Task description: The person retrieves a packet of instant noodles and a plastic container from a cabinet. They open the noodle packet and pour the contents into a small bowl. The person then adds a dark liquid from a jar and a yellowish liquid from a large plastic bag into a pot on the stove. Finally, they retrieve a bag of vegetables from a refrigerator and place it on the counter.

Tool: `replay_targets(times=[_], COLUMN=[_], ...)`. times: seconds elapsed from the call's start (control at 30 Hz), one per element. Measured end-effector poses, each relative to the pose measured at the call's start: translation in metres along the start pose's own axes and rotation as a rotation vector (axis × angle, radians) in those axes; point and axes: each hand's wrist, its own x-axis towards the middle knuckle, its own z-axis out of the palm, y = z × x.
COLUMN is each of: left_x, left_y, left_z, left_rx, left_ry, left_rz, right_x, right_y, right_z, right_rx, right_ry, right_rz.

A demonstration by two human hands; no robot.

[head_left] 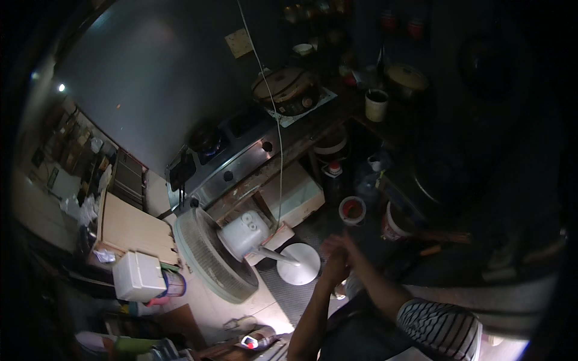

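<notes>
My two hands meet in front of me, low in the middle of the view. My left hand (336, 261) and my right hand (351, 245) overlap and touch each other, and the fingers blur together in the dim light. No object shows between them. Closest to the hands are the white round base (299, 265) of a fan and a small bucket (352, 211) with something reddish inside. The fan (208, 256) stands to the left, its grille facing away and its white motor housing (244, 233) toward me.
A gas stove (241, 159) with a flame under a dark pot (206, 139) runs along the wall. Further along sits a large round electric pan (286, 90). A cord (274, 102) hangs down across the view. A white box (137, 277) and a larger bucket (395, 221) stand either side.
</notes>
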Motion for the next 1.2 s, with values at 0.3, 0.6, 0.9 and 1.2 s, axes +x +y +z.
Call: replay_targets(times=[0.3,0.6,0.9,1.2], left_x=[0.214,0.425,0.601,0.735], left_y=[-0.013,-0.09,-0.086,-0.071], left_z=[-0.068,-0.025,-0.028,0.023], left_rx=[-0.694,-0.947,-0.508,0.006], left_ry=[-0.161,-0.073,0.052,-0.203], left_rz=[-0.264,-0.269,-0.02,-0.211], right_x=[0.046,0.096,0.202,0.244], right_y=[-0.206,-0.354,-0.471,-0.508], right_z=[-0.019,0.027,0.005,0.013], right_rx=[0.001,-0.355,-0.062,-0.035], right_ry=[0.272,0.479,0.453,0.681], right_rz=[-0.506,-0.691,-0.709,-0.549])
